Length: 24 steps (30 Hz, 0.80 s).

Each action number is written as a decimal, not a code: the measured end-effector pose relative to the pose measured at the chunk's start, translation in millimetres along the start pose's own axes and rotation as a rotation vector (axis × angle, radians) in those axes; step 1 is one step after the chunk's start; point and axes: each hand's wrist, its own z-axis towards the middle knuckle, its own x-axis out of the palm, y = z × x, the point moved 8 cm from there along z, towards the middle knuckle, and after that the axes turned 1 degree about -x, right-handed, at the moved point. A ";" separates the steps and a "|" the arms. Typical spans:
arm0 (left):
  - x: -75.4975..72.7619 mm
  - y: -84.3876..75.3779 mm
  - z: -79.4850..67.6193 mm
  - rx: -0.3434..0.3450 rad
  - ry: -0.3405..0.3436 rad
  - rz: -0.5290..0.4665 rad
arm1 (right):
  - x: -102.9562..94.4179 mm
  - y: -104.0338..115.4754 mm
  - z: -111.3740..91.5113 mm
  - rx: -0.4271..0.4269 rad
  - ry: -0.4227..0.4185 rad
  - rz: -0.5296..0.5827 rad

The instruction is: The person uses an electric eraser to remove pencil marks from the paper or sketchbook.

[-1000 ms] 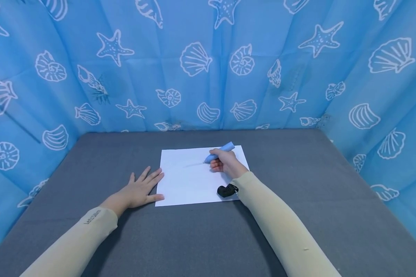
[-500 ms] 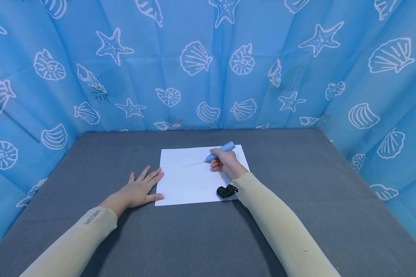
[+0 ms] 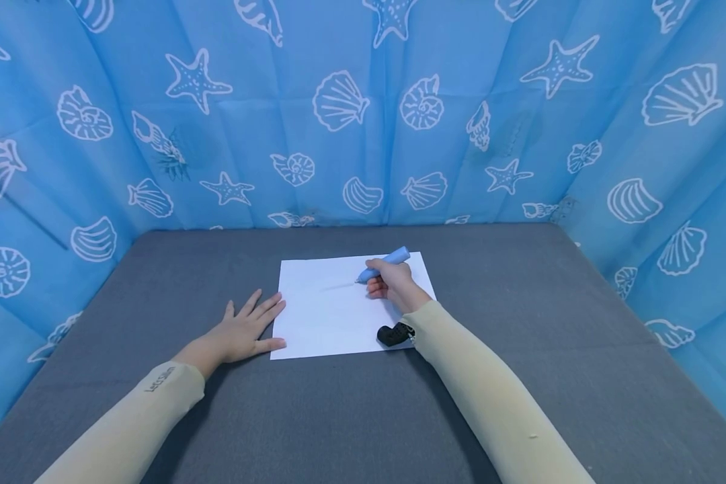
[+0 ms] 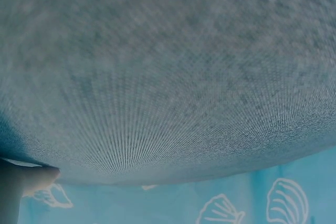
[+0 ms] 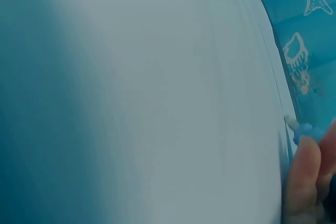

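A white sheet of paper (image 3: 320, 323) lies flat on the grey cloth. My left hand (image 3: 242, 336) rests with spread fingers on the cloth, its fingertips and thumb on the paper's left edge. In my right hand (image 3: 394, 282), a thick light-blue marker (image 3: 397, 256) is pinched, tilted, with its tip down at the paper. Whether the tip touches cannot be told. A faint grey streak (image 3: 337, 288) runs left of the tip. The right wrist view catches the marker's pale tip (image 5: 290, 123) and fingers (image 5: 304, 171) at its right edge. Only a fingertip (image 4: 42, 178) shows in the left wrist view.
Grey cloth (image 3: 314, 423) covers the table. Blue curtains (image 3: 387, 154) with white shells and starfish hang behind and on both sides. A black curved piece (image 3: 393, 335) sticks out at the right cuff, over the paper's lower right corner.
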 end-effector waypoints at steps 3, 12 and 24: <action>1.0 1.0 0.4 0.005 -0.005 0.003 | -0.7 -0.5 -0.6 0.004 -0.001 -0.006; -3.2 -3.9 -1.4 0.013 -0.017 -0.011 | -5.9 -0.1 -2.6 -0.018 -0.029 0.016; -2.6 0.3 1.9 0.002 -0.001 -0.036 | -5.0 0.3 -4.7 0.008 0.003 -0.005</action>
